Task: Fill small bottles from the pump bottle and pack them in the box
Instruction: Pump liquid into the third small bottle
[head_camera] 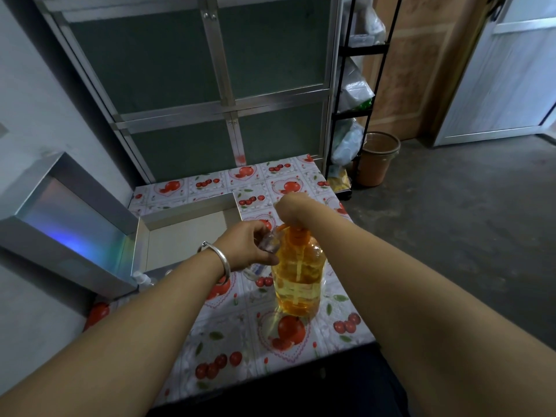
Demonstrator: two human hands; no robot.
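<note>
At the far left a shiny silver box lid with a rainbow sheen (pixel 75 224) stood raised against the wall, and beside it the shallow silver cardboard box (pixel 186 236) lay open on the table covered in a white oilcloth printed with red fruit and hearts (pixel 237 341); just in front of the box's near edge a small clear bottle with a white pump top (pixel 142 278) sat partly hidden by the left forearm; the left hand (pixel 246 248), a silver metal bangle (pixel 218 260) round its wrist, had its fingers curled around a small clear plastic bottle (pixel 270 240) and held it tilted against the spout of the large pump bottle; another small clear item lay on the cloth under that hand, too blurred to make out; the tall clear plastic pump bottle of amber-yellow liquid with an orange pump head (pixel 299 278) stood upright near the middle of the table; the right hand (pixel 290 206) rested on top of the pump head, bent down at the wrist, and whether its fingers were curled or flat I could not tell; further right, on the grey floor, stood stacked brown plastic buckets (pixel 377 159) beside a black metal rack
</note>
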